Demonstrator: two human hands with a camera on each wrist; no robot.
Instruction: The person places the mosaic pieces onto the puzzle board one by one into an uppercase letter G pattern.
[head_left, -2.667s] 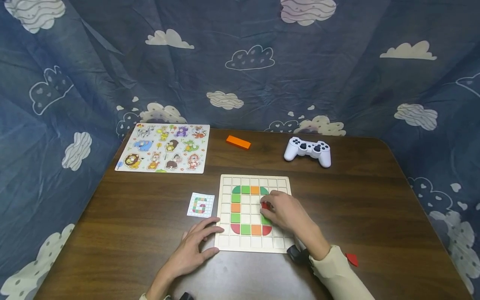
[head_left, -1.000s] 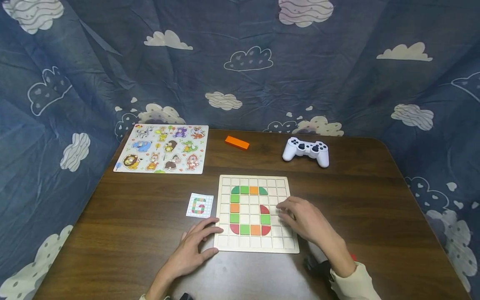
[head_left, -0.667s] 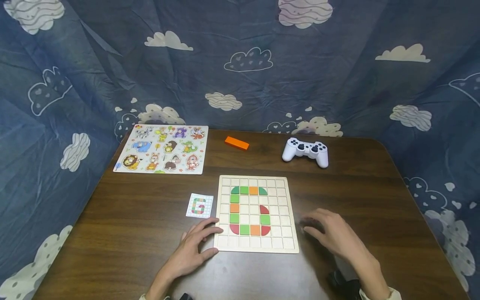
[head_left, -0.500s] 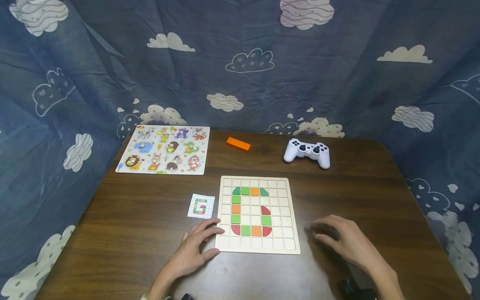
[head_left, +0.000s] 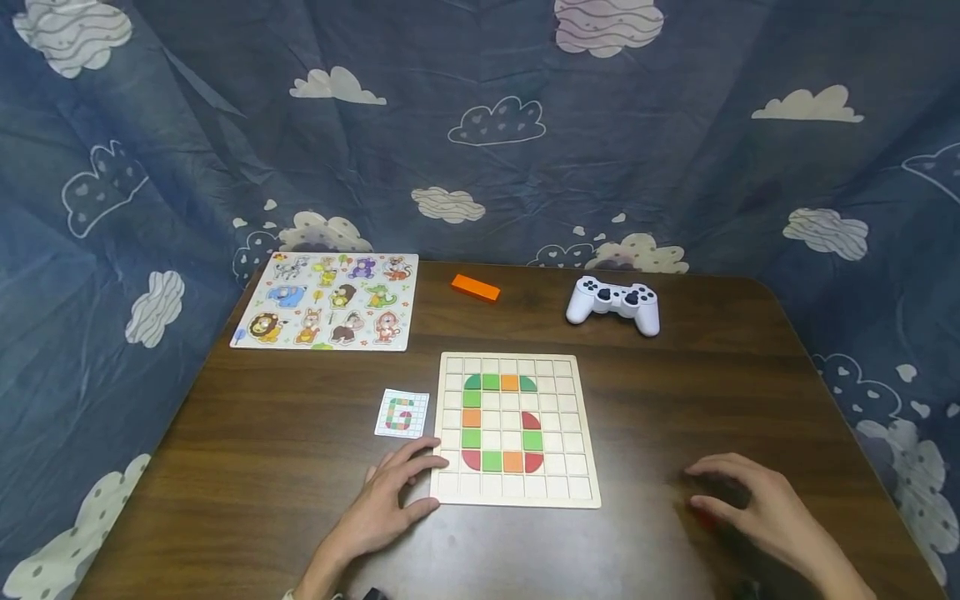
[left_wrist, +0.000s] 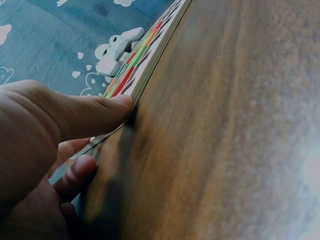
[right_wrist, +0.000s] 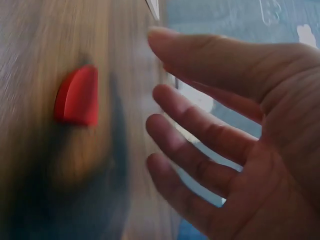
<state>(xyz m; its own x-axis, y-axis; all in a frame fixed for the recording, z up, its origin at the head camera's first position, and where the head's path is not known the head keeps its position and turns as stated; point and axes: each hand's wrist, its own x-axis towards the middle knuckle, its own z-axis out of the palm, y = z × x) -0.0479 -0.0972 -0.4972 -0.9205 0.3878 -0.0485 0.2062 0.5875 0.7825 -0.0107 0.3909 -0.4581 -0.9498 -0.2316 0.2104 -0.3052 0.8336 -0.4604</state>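
A wooden grid board (head_left: 573, 433) lies in the middle of the table, with green, orange and red tiles forming a G. My left hand (head_left: 418, 481) rests flat at its lower-left corner. The left wrist view shows the thumb (left_wrist: 97, 114) against the board's edge (left_wrist: 150, 55). My right hand (head_left: 711, 492) hovers at the table's right front, fingers spread and holding nothing. Just under its fingertips lies a red quarter-round tile (head_left: 705, 518). In the right wrist view the tile (right_wrist: 77, 96) lies on the wood, apart from the fingers (right_wrist: 195, 137). A small pattern card (head_left: 402, 413) showing a G lies left of the board.
An animal peg puzzle (head_left: 327, 300) lies at the back left. An orange block (head_left: 476, 288) and a white game controller (head_left: 613, 304) sit at the back. Blue cloud-print cloth surrounds the table; its right edge (head_left: 862, 450) is close to my right hand.
My right hand left a red tile in the board's G and moved right and towards me, to the loose red tile. The left hand stayed put.
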